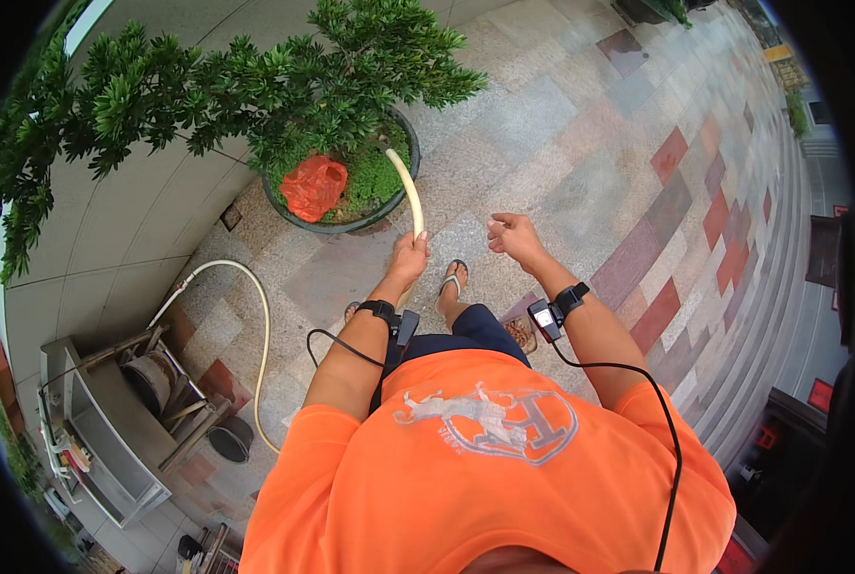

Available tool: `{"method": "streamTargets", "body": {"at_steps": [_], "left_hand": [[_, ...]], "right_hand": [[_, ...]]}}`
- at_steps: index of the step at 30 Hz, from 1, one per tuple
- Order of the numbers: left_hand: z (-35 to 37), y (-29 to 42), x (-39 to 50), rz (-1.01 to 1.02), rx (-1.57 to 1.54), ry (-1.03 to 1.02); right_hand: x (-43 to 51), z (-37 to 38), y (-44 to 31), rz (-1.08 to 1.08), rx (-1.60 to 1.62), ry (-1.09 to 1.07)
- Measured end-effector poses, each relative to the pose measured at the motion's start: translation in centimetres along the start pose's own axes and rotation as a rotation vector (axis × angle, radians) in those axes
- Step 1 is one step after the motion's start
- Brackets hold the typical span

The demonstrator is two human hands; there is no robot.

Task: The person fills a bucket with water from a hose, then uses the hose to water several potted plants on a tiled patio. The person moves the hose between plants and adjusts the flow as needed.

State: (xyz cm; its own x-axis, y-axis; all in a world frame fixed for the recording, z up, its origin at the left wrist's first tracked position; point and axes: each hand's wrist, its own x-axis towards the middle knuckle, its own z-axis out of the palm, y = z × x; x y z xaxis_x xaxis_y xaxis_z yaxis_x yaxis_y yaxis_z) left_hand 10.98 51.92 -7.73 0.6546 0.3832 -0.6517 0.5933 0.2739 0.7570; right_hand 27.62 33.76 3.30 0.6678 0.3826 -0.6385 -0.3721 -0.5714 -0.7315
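My left hand [407,260] grips a pale yellow hose [411,192] a little below its end. That end curves up to the rim of a dark round planter [330,228]. Low green plants [373,188] cover the soil in the planter, and a crumpled red plastic bag [314,188] lies on them. A shrub with dense narrow leaves [341,79] spreads over the planter and along the wall. To the right, my right hand [513,237] hangs in the air with fingers curled and nothing visible in them. Whether water leaves the hose cannot be made out.
More hose [263,323] loops over the stone paving [327,280] at left. A metal-framed stand [129,423], a wooden frame [194,430] and a black bucket [230,439] stand by the tiled wall [111,251]. Steps [772,316] run along the right. A dish of brown pieces [520,333] sits near my legs.
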Motion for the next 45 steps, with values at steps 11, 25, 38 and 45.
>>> {"method": "streamTargets", "body": {"at_steps": [11,25,38,45], "left_hand": [[5.2,5.7,10.3,0.012,0.088,0.317],[4.0,10.3,22.9,-0.230,0.232,0.538],[2.5,10.6,28.3,-0.363,0.409,0.757],[4.0,7.6,30.9,-0.262,0.704,0.906]], "right_hand": [[-3.6,-23.7,11.0,0.370,-0.046,0.273],[0.5,-30.6,7.0,0.432,-0.286,0.111],[14.8,-36.5,-4.3,0.302,-0.392,-0.019],[22.1,-42.2,-8.0,0.319,-0.638,-0.188]]}}
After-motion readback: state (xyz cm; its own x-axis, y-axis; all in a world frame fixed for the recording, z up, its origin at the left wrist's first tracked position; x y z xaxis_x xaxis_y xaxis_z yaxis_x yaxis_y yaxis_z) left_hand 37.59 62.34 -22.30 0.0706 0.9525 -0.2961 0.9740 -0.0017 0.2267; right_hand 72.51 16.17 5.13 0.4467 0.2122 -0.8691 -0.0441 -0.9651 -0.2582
